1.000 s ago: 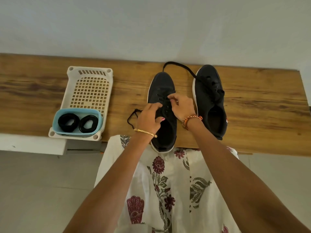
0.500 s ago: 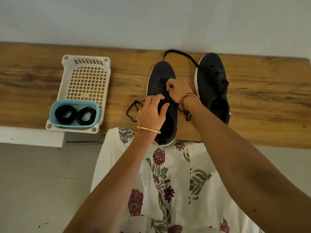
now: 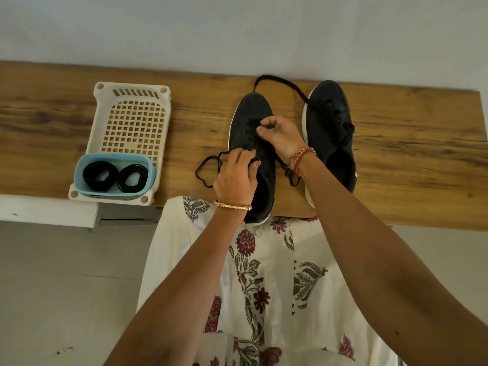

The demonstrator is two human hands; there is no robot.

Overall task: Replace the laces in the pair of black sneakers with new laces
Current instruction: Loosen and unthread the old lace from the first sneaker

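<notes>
Currently both hands, left hand and right hand, pinch the limp, light old lace at the left sneaker; grip near eyelets.

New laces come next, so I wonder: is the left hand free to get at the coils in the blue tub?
Probably not yet: the left hand grips the old lace on the near sneaker. The path over to the blue tub looks bare.

Soft, even daylight, faint shadows, sharp focus, wide-angle bowing at edges.
</notes>
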